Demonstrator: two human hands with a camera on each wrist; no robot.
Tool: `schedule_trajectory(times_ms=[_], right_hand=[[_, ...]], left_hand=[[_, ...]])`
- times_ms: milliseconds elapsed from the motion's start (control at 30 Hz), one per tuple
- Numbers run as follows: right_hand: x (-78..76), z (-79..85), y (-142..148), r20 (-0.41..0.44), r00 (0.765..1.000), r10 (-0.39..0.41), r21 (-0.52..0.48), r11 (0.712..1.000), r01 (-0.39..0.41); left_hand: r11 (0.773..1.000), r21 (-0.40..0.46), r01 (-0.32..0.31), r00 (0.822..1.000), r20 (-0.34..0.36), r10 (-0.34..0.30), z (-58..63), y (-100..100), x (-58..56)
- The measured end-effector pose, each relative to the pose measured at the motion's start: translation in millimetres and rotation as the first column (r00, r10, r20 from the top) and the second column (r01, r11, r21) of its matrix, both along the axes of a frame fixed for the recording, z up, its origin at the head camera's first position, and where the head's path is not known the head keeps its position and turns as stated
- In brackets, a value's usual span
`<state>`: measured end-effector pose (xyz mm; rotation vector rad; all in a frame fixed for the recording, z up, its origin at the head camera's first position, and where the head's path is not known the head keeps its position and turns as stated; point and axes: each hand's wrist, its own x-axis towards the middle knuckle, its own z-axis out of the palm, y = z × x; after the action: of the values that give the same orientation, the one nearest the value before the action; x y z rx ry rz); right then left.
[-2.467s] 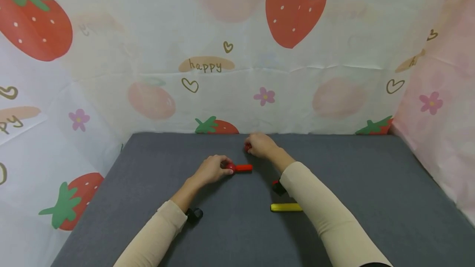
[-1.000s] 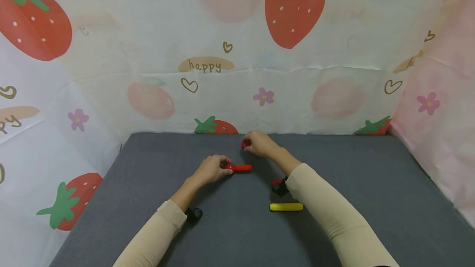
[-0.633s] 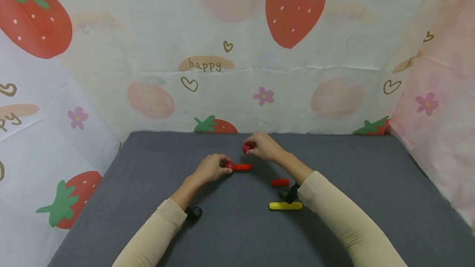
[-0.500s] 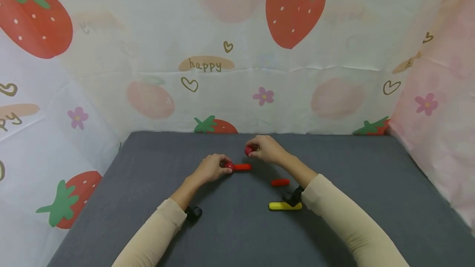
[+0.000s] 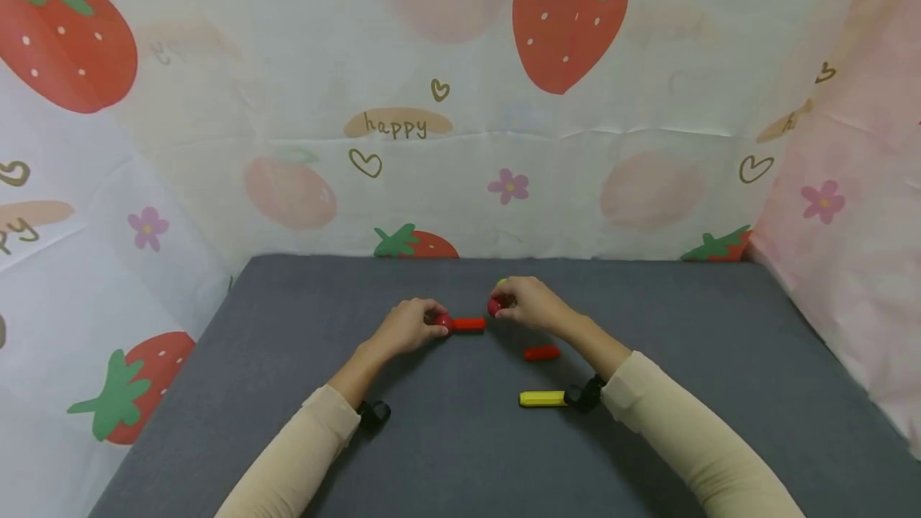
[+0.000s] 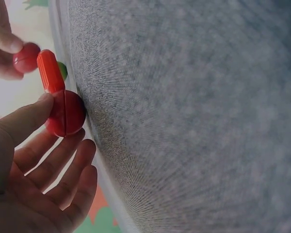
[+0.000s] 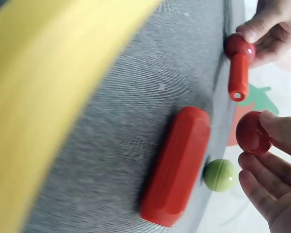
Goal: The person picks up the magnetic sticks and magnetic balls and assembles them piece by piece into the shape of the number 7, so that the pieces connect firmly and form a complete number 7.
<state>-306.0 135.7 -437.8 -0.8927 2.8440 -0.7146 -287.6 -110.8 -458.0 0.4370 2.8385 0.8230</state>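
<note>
My left hand [image 5: 406, 328] pinches a dark red ball [image 6: 66, 113] between thumb and fingers. From that ball juts a short orange-red rod [image 5: 469, 324], with a small pale dot in its free end. My right hand [image 5: 536, 304] pinches a second red ball [image 7: 252, 132], held apart from the rod, just to the right of its free end in the head view. A yellow-green ball [image 7: 219, 175] lies beyond the right hand, mostly hidden in the head view. Below that hand, a separate red rod [image 5: 542, 352] rests on the grey cloth.
A yellow rod [image 5: 541, 399] lies nearer to me, its right end covered by the right wrist's camera. The grey-covered table [image 5: 432, 454] meets a strawberry-print curtain [image 5: 561, 206] at the back, with more curtain on both sides.
My right hand has come from the back edge toward me and to the right with its ball. The separate red rod and part of the yellow-green ball now show. My left hand stays put.
</note>
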Motion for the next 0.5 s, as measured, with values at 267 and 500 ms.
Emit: schedule_trajectory(times_ms=[267, 500], right_hand=[[4.5, -9.3, 1, 0.057, 0.998, 0.000, 0.006, 1.000, 0.000], [7.7, -12.1, -1, 0.076, 0.997, 0.002, 0.025, 1.000, -0.004]], left_hand=[[1.000, -0.005, -0.004, 1.000, 0.007, 0.004, -0.1, 0, -0.1], [1.000, -0.003, -0.007, 1.000, 0.005, 0.007, -0.4, 1, -0.7]])
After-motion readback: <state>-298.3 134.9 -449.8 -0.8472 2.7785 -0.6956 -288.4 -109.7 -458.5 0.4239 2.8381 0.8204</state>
